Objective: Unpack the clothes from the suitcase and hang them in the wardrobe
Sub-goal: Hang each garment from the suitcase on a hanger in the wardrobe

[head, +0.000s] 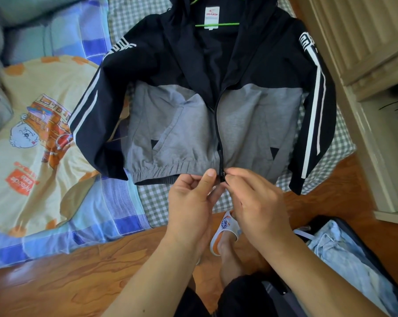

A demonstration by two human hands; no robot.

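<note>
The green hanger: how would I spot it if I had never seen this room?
Find the black and grey zip-up jacket spread on the checked bedsheet. Look inside its open collar, just under the white neck label. The thin green plastic hanger is the only bright green thing there.

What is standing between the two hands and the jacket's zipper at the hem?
Nothing visible. The left hand and right hand already pinch the jacket hem on either side of the zipper. The green hanger is already inside it.
</note>
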